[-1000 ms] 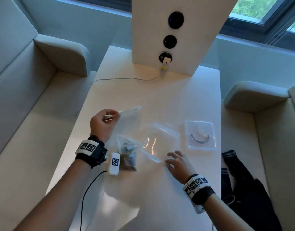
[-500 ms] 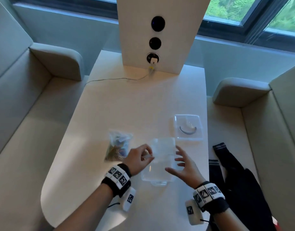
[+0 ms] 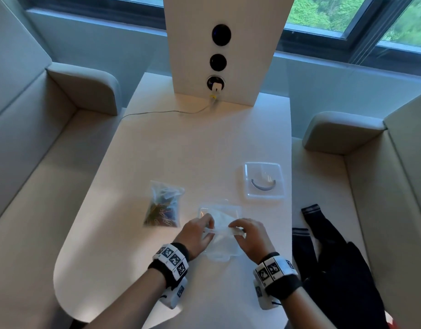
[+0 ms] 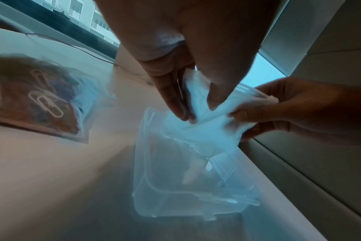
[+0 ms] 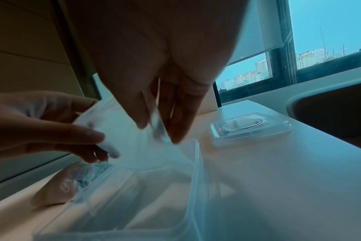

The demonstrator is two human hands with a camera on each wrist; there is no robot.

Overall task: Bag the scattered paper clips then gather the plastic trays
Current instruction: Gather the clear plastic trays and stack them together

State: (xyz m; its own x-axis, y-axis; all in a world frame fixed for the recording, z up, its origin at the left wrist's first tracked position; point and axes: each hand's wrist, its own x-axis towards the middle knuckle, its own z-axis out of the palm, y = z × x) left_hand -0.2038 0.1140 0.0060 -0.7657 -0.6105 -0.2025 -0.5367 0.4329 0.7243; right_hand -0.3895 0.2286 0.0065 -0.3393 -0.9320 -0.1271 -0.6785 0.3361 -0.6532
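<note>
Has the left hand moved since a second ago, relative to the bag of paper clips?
Yes. The left hand crossed from the bag of paper clips' left to its right, now pinching a clear bag.

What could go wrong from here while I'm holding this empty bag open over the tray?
Both the left hand and right hand pinch the thin empty bag, which looks slippery and could slide free. The clear tray beneath it is hard to see and could get knocked. The second tray sits near the table edge, so a careless reach might push it off.
</note>
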